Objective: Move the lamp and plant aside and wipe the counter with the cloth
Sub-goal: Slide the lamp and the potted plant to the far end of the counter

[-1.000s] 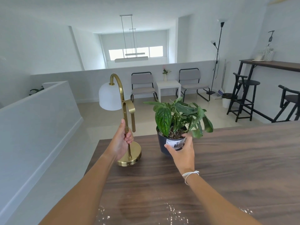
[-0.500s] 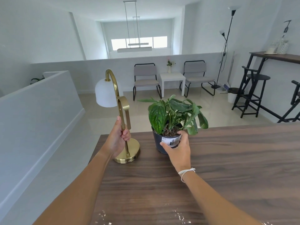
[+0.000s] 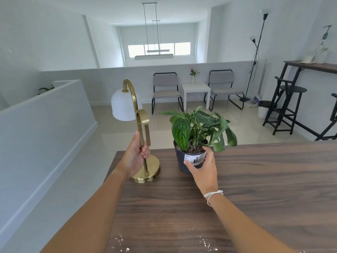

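Note:
A brass lamp [image 3: 145, 167] with a white dome shade stands at the far left corner of the dark wood counter [image 3: 255, 189]. My left hand [image 3: 135, 156] is wrapped around its thin stem just above the round base. To its right sits a leafy green plant [image 3: 198, 128] in a dark pot with a white label. My right hand [image 3: 204, 170] grips the front of that pot. White crumbs or powder [image 3: 122, 241] speckle the counter's near edge. No cloth is in view.
The counter's left edge drops off beside a low white wall [image 3: 45, 134]. Beyond the far edge lies a tiled floor with two grey chairs [image 3: 166, 90], a small white table [image 3: 196, 92], a floor lamp [image 3: 255, 52] and black stools [image 3: 290, 106] at the right.
The lamp and the pot sit a little farther back and left on the counter than one second ago. Both hands keep their grips. The camera has tilted slightly.

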`<state>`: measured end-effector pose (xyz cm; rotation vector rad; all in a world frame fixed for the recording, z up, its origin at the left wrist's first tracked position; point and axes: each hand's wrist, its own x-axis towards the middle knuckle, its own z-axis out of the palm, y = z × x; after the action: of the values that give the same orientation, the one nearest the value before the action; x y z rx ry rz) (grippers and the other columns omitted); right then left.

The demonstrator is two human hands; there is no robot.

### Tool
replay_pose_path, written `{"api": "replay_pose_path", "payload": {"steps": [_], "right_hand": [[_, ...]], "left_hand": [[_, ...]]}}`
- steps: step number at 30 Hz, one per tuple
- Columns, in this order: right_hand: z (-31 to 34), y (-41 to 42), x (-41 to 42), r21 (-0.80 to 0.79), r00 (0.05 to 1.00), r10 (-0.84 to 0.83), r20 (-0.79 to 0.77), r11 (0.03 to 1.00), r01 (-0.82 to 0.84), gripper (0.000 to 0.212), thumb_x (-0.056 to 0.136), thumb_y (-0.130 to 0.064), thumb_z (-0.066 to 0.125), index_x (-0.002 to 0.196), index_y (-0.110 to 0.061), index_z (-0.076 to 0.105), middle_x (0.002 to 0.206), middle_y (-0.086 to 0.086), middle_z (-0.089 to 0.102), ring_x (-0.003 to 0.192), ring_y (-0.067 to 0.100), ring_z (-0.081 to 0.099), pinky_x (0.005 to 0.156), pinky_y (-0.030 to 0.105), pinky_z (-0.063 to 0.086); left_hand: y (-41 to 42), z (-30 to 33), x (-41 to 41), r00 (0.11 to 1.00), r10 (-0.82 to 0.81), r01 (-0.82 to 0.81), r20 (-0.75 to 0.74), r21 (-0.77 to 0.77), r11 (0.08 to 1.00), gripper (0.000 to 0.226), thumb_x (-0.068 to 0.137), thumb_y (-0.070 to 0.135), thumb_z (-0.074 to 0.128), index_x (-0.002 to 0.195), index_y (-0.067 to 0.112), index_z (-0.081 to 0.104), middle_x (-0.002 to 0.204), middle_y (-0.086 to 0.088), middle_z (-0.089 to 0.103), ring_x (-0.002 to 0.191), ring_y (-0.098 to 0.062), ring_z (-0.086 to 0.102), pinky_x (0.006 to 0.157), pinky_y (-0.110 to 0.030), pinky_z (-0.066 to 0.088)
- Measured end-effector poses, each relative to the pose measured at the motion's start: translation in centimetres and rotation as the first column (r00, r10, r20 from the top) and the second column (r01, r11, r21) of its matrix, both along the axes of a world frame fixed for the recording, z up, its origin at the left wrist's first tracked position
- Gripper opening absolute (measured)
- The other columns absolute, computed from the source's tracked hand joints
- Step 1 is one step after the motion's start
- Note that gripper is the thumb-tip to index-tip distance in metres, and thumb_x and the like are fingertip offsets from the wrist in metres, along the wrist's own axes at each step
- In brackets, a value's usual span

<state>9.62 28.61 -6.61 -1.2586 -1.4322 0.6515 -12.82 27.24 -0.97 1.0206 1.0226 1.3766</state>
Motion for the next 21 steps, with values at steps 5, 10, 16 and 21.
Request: {"api": "replay_pose_path", "payload": {"steps": [5, 10, 16, 21], "right_hand": [[0.6, -0.8, 0.7, 0.007, 1.000, 0.005, -0.002, 1.000, -0.005, 0.079, 0.069, -0.028, 0.078, 0.133, -0.030, 0.031, 0.139, -0.003, 0.042, 0.123, 0.012, 0.042, 0.092, 0.023, 0.038], [1.2, -3.0, 1.7, -0.007, 1.000, 0.023, 0.014, 1.000, -0.023, 0.079, 0.071, -0.027, 0.077, 0.134, -0.027, 0.031, 0.144, -0.003, 0.036, 0.126, 0.012, 0.039, 0.092, 0.021, 0.034], [2.3, -6.8, 4.9, -0.014, 0.996, 0.007, 0.093, 1.000, -0.005, 0.081, 0.073, -0.032, 0.075, 0.139, -0.024, 0.028, 0.147, -0.001, 0.033, 0.133, 0.017, 0.037, 0.097, 0.028, 0.036], [2.5, -10.5, 7.6, -0.025, 0.991, -0.006, 0.134, 1.000, 0.009, 0.079, 0.075, -0.036, 0.072, 0.139, -0.025, 0.028, 0.148, -0.002, 0.032, 0.132, 0.017, 0.038, 0.097, 0.032, 0.038]], "left_hand": [[-1.2, 0.6, 0.0, 0.994, 0.040, -0.043, -0.098, -0.027, 0.999, 0.068, 0.069, 0.076, 0.044, 0.090, 0.013, 0.060, 0.070, 0.001, 0.059, 0.071, -0.015, 0.053, 0.078, -0.030, 0.041], [-3.9, 0.7, 0.0, 0.966, 0.123, -0.148, -0.227, -0.100, 0.984, 0.077, 0.070, 0.078, 0.031, 0.117, 0.024, 0.059, 0.122, -0.002, 0.060, 0.115, -0.020, 0.052, 0.106, -0.038, 0.028], [-9.0, 2.0, 0.9, 0.954, 0.175, -0.205, -0.245, -0.104, 0.973, 0.082, 0.068, 0.081, 0.033, 0.127, 0.026, 0.050, 0.137, -0.006, 0.050, 0.122, -0.022, 0.045, 0.106, -0.040, 0.028], [-13.7, 2.4, 2.7, 0.943, 0.193, -0.223, -0.270, -0.086, 0.971, 0.077, 0.065, 0.082, 0.036, 0.121, 0.031, 0.052, 0.137, -0.006, 0.050, 0.119, -0.024, 0.048, 0.102, -0.038, 0.036]]}}
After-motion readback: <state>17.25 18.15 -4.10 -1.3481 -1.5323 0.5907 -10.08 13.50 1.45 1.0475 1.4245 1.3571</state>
